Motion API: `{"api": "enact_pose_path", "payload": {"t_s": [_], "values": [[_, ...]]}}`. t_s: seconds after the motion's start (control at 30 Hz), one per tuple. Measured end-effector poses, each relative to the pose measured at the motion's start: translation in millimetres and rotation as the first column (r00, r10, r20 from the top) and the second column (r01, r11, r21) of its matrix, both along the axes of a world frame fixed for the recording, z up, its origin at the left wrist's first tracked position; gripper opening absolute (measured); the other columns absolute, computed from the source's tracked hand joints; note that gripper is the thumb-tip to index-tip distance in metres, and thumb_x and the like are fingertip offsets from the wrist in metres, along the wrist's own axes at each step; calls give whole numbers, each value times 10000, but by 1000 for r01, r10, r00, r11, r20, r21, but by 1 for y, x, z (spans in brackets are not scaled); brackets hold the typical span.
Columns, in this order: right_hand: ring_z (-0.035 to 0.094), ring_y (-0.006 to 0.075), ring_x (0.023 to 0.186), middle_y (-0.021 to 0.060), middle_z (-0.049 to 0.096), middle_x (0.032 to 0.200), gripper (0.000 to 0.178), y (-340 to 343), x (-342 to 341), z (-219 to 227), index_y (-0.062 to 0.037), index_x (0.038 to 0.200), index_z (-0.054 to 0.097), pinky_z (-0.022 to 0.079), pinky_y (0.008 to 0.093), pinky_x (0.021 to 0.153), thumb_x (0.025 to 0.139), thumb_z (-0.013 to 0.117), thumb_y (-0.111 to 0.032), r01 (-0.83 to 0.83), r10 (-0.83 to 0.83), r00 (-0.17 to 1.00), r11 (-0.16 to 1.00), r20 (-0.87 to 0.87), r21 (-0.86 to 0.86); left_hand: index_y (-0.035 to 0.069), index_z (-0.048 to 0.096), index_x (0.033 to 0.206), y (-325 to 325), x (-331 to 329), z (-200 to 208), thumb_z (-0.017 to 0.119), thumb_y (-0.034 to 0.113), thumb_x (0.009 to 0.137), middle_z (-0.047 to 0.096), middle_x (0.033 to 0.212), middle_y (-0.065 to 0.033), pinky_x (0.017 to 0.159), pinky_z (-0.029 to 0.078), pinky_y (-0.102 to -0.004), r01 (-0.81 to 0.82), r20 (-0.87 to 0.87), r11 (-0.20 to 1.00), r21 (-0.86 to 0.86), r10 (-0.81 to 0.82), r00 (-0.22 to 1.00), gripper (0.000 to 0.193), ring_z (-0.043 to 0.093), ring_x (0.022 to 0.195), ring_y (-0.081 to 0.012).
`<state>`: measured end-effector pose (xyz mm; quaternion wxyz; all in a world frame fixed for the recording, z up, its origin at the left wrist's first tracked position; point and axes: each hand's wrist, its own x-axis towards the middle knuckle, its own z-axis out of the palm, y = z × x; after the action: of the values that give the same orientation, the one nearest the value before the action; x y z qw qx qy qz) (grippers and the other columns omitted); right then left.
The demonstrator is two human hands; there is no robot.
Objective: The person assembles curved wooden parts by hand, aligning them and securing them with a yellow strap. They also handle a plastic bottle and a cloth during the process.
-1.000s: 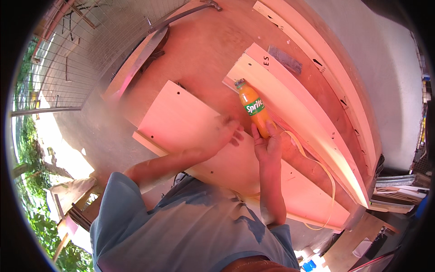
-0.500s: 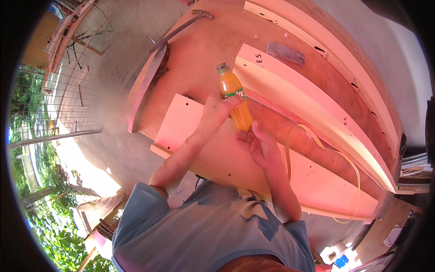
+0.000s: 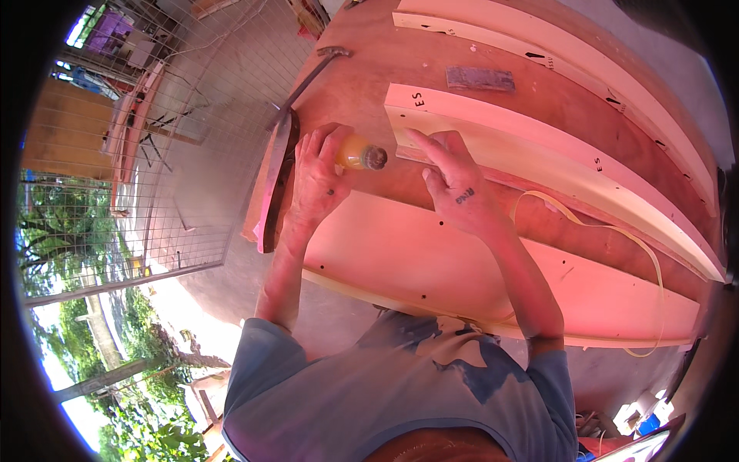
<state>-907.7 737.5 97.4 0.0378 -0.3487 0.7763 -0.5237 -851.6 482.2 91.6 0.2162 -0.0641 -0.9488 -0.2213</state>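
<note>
Since the previous frame the bottle (image 3: pixel 352 152) has tipped, cap end swinging rightward, and the right hand has left its base. Left to right: left hand (image 3: pixel 317 173) wrapped around the bottle above the near board (image 3: pixel 400 242); yellow-orange contents visible; dark cap (image 3: pixel 375 158) on; right hand (image 3: pixel 459 191) apart, index extended, other fingers curled.

Bottle (image 3: pixel 356 153) tipped sideways — right hand (image 3: pixel 456 189) now apart
</note>
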Motion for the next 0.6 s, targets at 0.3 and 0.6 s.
{"api": "enact_pose_path", "payload": {"t_s": [0.3, 0.6], "values": [[593, 365, 1078, 184, 485, 1277, 766, 11, 44, -15, -168, 1531, 472, 550, 432, 800, 814, 642, 39, -58, 137, 936, 968, -325, 243, -1, 608, 1206, -7, -26, -27, 712, 113, 724, 650, 1071, -192, 870, 472, -481, -160, 34, 948, 274, 157, 987, 507, 595, 965, -399], [625, 375, 991, 241, 540, 1191, 862, 25, 11, -87, -142, 1594, 371, 560, 457, 789, 804, 639, 74, 157, -38, 985, 596, -168, 787, -56, 559, 1255, -29, -161, -115, 727, 137, 765, 597, 1124, -218, 941, 478, -480, -326, -311, 769, 549, 550, 775, 553, 576, 1063, -411]]}}
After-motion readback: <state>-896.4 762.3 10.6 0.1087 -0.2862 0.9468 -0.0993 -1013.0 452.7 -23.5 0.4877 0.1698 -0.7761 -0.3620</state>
